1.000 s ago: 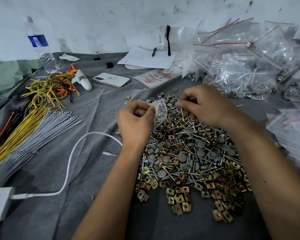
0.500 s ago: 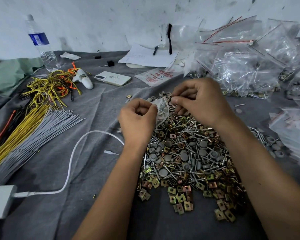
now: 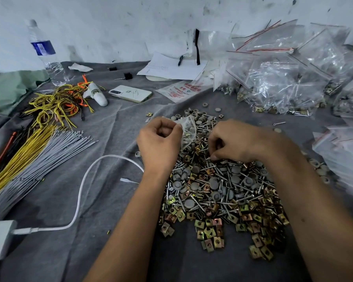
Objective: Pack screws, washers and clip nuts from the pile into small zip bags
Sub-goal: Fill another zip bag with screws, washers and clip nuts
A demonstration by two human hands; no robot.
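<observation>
Now that my right hand (image 3: 235, 142) has dropped from the small clear zip bag (image 3: 186, 129) pinched in my left hand (image 3: 159, 139), its fingers curl into the grey-and-brass hardware pile (image 3: 222, 190) beside it, picking the next piece.

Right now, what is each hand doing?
Left hand: holds a zip bag, fingers curled round its edge.
Right hand: fingers curled down into the pile; what it picks cannot be told.

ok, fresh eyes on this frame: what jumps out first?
The big pile of screws, washers and clip nuts on the grey cloth, centre. Above it the left hand holds a small zip bag while the right hand picks at the pile. Filled bags heap at the wall, far right.
</observation>
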